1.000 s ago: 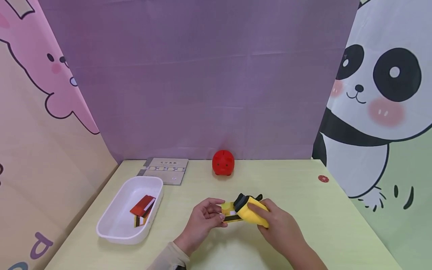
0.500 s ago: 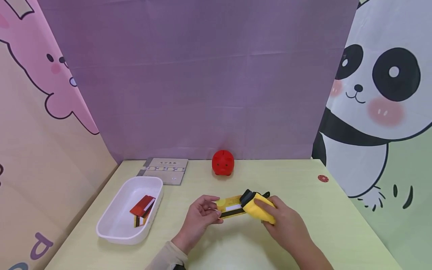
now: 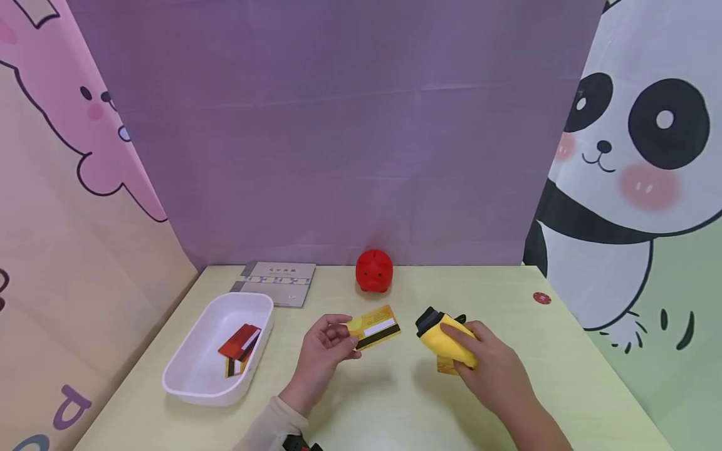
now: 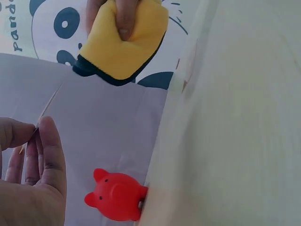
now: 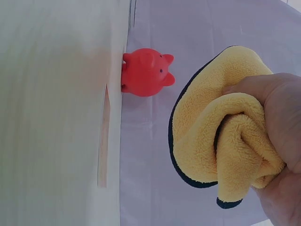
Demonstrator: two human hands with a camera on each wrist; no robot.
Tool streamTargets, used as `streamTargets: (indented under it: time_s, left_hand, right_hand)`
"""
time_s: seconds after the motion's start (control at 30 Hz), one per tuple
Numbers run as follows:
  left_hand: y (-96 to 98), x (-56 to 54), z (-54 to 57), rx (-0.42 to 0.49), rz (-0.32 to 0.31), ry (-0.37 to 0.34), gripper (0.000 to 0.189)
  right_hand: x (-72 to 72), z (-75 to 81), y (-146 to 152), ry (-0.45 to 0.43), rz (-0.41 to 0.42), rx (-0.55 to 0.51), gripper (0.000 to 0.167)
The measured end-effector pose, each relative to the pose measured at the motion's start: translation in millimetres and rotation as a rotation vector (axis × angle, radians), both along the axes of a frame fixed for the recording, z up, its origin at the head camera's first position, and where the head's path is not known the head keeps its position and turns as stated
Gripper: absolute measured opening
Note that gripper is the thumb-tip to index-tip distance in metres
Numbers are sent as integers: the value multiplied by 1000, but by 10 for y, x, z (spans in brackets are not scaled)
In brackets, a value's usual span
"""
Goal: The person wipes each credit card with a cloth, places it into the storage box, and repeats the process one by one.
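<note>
In the head view my left hand (image 3: 323,354) pinches a yellow bank card (image 3: 375,327) by its left edge, thumb in front. A dark stripe and a white strip show on the card; the left wrist view catches it nearly edge-on. To the right, apart from the card, my right hand (image 3: 495,369) grips a bunched yellow cloth (image 3: 445,341) with dark edging. Folds of this fuzzy cloth (image 5: 240,155) bulge from the fingers in the right wrist view. Below the cloth, an orange-yellow card (image 3: 447,366) lies on the table, partly hidden by cloth and hand.
A white plastic basin (image 3: 188,369) at the left contains a red card (image 3: 239,341) and a yellow card partly under it. Behind it lies a grey booklet (image 3: 276,285). A red piggy bank (image 3: 374,271) stands at the back, and a red disc (image 3: 542,298) lies far right.
The cloth overlapped the yellow card earlier; now it is off the card. My right hand has moved right with the cloth, my left hand left and slightly up with the card. The orange-yellow card below has come into sight.
</note>
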State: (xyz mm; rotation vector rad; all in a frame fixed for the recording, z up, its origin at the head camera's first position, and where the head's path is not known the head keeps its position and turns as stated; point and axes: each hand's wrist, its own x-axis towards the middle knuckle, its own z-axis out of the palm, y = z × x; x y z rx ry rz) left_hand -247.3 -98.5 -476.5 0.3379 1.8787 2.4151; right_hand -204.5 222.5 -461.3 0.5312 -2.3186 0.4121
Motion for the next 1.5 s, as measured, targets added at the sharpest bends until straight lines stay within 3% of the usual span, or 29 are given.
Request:
streamTargets:
  time_s: [0.43, 0.7, 0.87, 1.07, 1.33, 1.5]
  left_hand:
    - [-320, 8, 189, 76, 133, 62, 37]
    - [-732, 42, 342, 41, 245, 81, 30]
    - [-1032, 53, 407, 22, 299, 109, 37]
    - [-1370, 60, 393, -58, 370, 115, 44]
    - [-1792, 74, 323, -189, 494, 28, 43]
    - [-2027, 68, 229, -215, 509, -34, 47]
  right_hand:
    - [-3, 55, 187, -19, -34, -23, 67]
    - [-23, 41, 372, -62, -76, -14, 69]
    - [-32, 42, 443, -109, -111, -36, 67]
    - [-7, 52, 499, -141, -153, -65, 67]
    - [2, 60, 542, -179, -168, -91, 69]
    - [-20, 46, 533, -208, -163, -103, 70]
